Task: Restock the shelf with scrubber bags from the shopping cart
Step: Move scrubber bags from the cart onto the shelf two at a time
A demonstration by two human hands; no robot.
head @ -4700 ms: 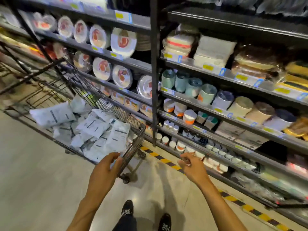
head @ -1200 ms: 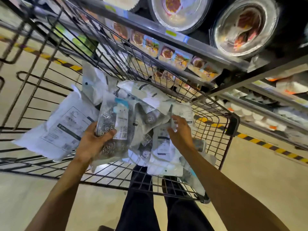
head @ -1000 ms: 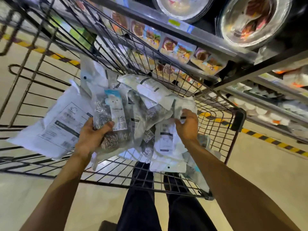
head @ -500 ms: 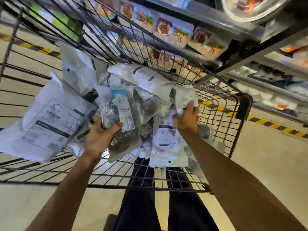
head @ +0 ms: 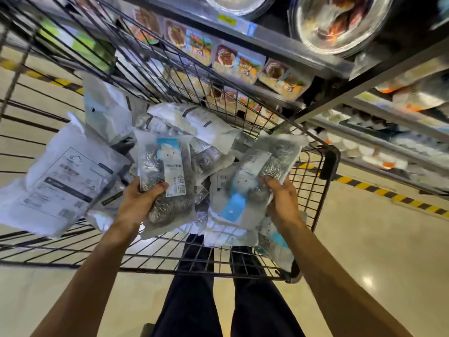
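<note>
- Stock on the shelf beyond the cart was motion-blurred. Small picture-fronted packs and a round shiny dish could be made out, but the labels were unreadable.
- The shopping cart ran off the frame at left and top. Its wire basket held a heap of bags, the lower ones buried under the upper.
- A large white pouch lay at the heap's left, its edge cut off by the frame and its print too soft to read.
- The left hand was clamped on a steel-wool scrubber bag at its lower left side. The thumb lay across the front and the fingers were hidden behind the pack. The bag stood roughly upright, label towards the camera, over the heap.
- The right hand gripped a second scrubber bag at its lower right edge, fingers curled over the front. This bag was tilted, blue header pointing down-left, near the cart's right corner.
- The two held bags were apart, both within the cart's outline and neither on the shelf.
- Dark trousers showed through the cart's wire floor.
</note>
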